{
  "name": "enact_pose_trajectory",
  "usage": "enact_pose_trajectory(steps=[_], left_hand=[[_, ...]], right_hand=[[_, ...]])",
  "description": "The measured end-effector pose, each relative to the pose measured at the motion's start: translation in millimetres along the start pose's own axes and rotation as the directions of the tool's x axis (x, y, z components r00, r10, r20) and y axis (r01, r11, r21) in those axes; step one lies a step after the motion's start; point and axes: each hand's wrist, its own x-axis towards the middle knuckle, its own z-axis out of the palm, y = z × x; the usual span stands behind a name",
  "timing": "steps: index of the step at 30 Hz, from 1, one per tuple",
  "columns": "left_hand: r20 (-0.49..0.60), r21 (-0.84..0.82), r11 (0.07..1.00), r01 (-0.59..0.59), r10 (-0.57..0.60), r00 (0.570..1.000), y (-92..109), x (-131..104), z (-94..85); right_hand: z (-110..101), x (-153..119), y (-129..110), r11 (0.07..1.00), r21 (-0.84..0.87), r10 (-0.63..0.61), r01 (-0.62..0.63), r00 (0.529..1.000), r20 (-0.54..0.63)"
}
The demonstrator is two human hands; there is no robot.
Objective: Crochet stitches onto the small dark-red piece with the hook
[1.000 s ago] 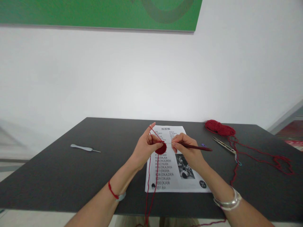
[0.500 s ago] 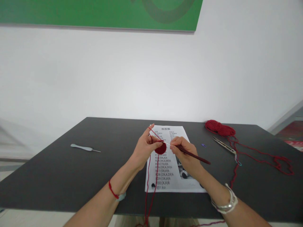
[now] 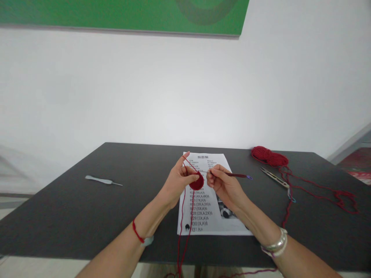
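Pinched between the thumb and fingers of my left hand [image 3: 176,181] is a small round red crochet piece [image 3: 197,182]. Red yarn [image 3: 182,216] runs over the raised left index finger and hangs down past the table's front edge. My right hand [image 3: 224,183] grips a crochet hook [image 3: 237,175] with a dark red handle, held nearly level. Its thin metal shaft points left and meets the top edge of the crochet piece. Whether a loop sits on the hook tip is too small to tell.
Under my hands lies a printed pattern sheet [image 3: 214,227]. A grey-handled hook [image 3: 100,180] lies left on the dark table [image 3: 58,220]. At right are a red yarn skein [image 3: 269,156], thread snips [image 3: 274,177] and a purple stitch marker [image 3: 249,177].
My right hand has turned the hook from slanting down to the right to almost level. The left hand keeps its hold on the crochet piece, nearly in place.
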Motion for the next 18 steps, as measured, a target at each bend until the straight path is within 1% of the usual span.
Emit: enact_pose_trajectory(steps=[3, 6, 8, 11, 13, 18], left_hand=[[0.001, -0.006, 1.000, 0.010, -0.010, 1.000, 0, 0, -0.2], [0.002, 0.003, 1.000, 0.016, -0.016, 1.000, 0, 1, -0.1], [-0.004, 0.017, 1.000, 0.010, -0.010, 1.000, 0, 1, 0.1], [-0.020, 0.040, 0.999, -0.001, 0.002, 1.000, 0, 1, 0.2], [-0.025, 0.045, 0.999, -0.003, 0.004, 1.000, 0, 1, 0.1], [-0.028, 0.046, 0.999, -0.004, 0.005, 1.000, 1, 1, 0.5]], right_hand=[[-2, 0, -1, 0.999, -0.032, -0.022, 0.022, 1.000, 0.021], [-4, -2, -3, 0.977, -0.178, -0.107, 0.118, 0.992, 0.073], [-5, -3, -5, 0.921, -0.332, -0.175, 0.202, 0.978, 0.110], [-8, -5, -6, 0.803, -0.519, -0.250, 0.292, 0.956, 0.151], [-8, -6, -6, 0.755, -0.569, -0.276, 0.324, 0.946, 0.172], [-6, -11, -3, 0.697, -0.603, -0.330, 0.388, 0.920, 0.210]])
